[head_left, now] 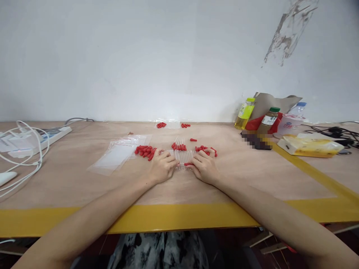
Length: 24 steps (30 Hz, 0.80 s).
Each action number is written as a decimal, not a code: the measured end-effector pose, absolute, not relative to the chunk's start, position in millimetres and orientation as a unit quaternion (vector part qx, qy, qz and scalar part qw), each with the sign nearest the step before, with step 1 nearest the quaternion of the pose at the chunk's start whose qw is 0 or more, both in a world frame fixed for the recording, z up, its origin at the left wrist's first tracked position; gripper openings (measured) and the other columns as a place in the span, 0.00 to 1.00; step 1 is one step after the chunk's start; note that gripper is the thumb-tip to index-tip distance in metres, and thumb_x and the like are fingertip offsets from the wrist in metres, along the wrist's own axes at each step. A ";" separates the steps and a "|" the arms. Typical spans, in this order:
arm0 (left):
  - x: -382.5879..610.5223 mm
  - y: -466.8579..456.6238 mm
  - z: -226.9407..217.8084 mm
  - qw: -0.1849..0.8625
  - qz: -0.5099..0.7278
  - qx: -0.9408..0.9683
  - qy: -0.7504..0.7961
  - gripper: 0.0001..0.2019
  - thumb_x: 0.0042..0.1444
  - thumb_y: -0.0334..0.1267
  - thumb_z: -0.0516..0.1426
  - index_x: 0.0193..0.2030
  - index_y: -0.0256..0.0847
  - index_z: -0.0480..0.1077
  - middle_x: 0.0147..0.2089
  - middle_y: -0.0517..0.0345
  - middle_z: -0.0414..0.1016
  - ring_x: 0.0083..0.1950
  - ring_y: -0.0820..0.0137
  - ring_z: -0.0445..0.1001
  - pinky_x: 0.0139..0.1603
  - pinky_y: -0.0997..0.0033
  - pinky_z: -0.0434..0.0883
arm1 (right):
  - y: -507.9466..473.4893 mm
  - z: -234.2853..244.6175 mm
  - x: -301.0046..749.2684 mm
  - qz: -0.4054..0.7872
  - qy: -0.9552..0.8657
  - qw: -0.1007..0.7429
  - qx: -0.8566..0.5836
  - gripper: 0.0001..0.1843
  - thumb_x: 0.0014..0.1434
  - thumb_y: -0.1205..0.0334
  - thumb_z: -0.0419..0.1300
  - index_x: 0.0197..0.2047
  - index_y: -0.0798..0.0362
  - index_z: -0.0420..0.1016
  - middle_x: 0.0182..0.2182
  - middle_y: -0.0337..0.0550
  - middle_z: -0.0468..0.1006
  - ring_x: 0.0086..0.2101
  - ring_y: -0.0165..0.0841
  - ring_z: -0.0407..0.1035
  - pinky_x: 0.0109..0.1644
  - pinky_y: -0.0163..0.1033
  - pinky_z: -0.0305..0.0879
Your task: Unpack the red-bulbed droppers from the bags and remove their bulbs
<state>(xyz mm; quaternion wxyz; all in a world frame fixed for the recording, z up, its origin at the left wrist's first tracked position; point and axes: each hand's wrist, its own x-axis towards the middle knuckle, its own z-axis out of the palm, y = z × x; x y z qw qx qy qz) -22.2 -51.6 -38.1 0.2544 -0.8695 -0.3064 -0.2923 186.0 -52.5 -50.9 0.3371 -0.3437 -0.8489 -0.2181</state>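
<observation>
Low over the table, my left hand (163, 167) pinches one end of a thin clear glass dropper tube (181, 164). Closed at the tube's other end, my right hand (206, 167) grips a red rubber dropper bulb (187, 164); bulb and tube meet between the hands. Beneath and behind them lies a row of clear dropper tubes (183, 155). Several droppers with red bulbs fitted (178, 147) lie just beyond. One pile of loose red bulbs (144, 151) is beside my left hand, another pile (212, 149) behind my right. A single bulb (193, 139) lies farther back.
Clear plastic bags (113, 153) lie at left, and bagged red-bulb droppers (161, 125) near the wall. A power strip (56, 136) with white cables (39, 157) occupies the far left. Bottles (245, 114), a tissue pack (311, 145) and black cables (336, 131) stand or lie at right.
</observation>
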 end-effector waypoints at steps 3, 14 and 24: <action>-23.6 -52.6 -38.0 0.246 -0.291 -0.874 -0.300 0.08 0.56 0.32 0.51 0.32 0.42 0.72 0.25 0.61 0.72 0.32 0.70 0.64 0.46 0.59 0.54 | -51.9 -50.3 188.3 -0.219 -0.858 0.332 -0.326 0.14 0.60 0.58 0.49 0.29 0.53 0.71 0.25 0.40 0.71 0.32 0.31 0.57 0.47 0.44 0.40; -30.8 -50.1 -39.4 0.232 -0.291 -0.877 -0.303 0.08 0.56 0.32 0.51 0.32 0.42 0.72 0.26 0.61 0.73 0.33 0.69 0.66 0.46 0.58 0.56 | -45.7 -51.3 202.8 -0.174 -0.882 0.332 -0.284 0.12 0.60 0.63 0.50 0.31 0.51 0.73 0.25 0.38 0.72 0.33 0.30 0.61 0.46 0.44 0.44; -58.8 -27.6 -26.1 0.126 -0.422 -0.770 -0.461 0.14 0.59 0.35 0.45 0.44 0.37 0.70 0.34 0.53 0.69 0.35 0.69 0.69 0.36 0.71 0.66 | -24.3 -54.7 218.5 0.009 -0.782 0.491 -0.384 0.14 0.58 0.62 0.49 0.42 0.52 0.73 0.34 0.47 0.68 0.36 0.33 0.66 0.39 0.41 0.65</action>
